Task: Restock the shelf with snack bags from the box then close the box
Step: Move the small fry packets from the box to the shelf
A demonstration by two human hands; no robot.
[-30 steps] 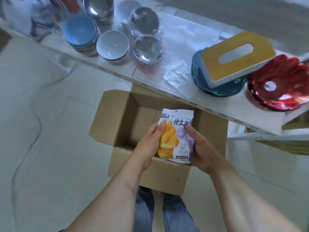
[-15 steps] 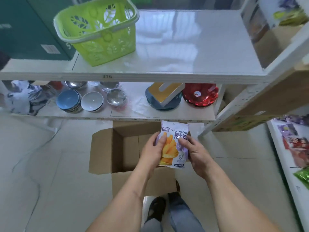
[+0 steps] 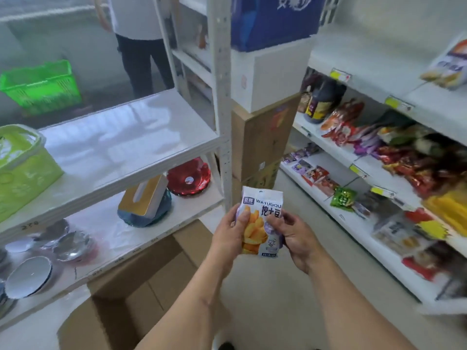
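Observation:
A white and purple snack bag (image 3: 261, 218) printed with yellow fries is upright in front of me at chest height. My left hand (image 3: 231, 233) grips its left edge and my right hand (image 3: 293, 236) grips its right edge. The open cardboard box (image 3: 141, 281) sits on the floor below and to the left, partly under the white shelf; its inside is hard to make out. The snack shelf (image 3: 358, 223) with many coloured packets runs along the right side.
A white rack (image 3: 121, 147) on the left holds a lime basket (image 3: 22, 168), bowls (image 3: 30, 276), a tissue box (image 3: 144, 195) and a red dish (image 3: 188, 176). Stacked cartons (image 3: 265, 137) stand behind the upright post. A person stands at the back left near a green basket (image 3: 40, 83).
The bag has been lifted out of the box and carried up and to the right. My view has swung from the box and floor toward the snack shelf. Both hands kept their hold.

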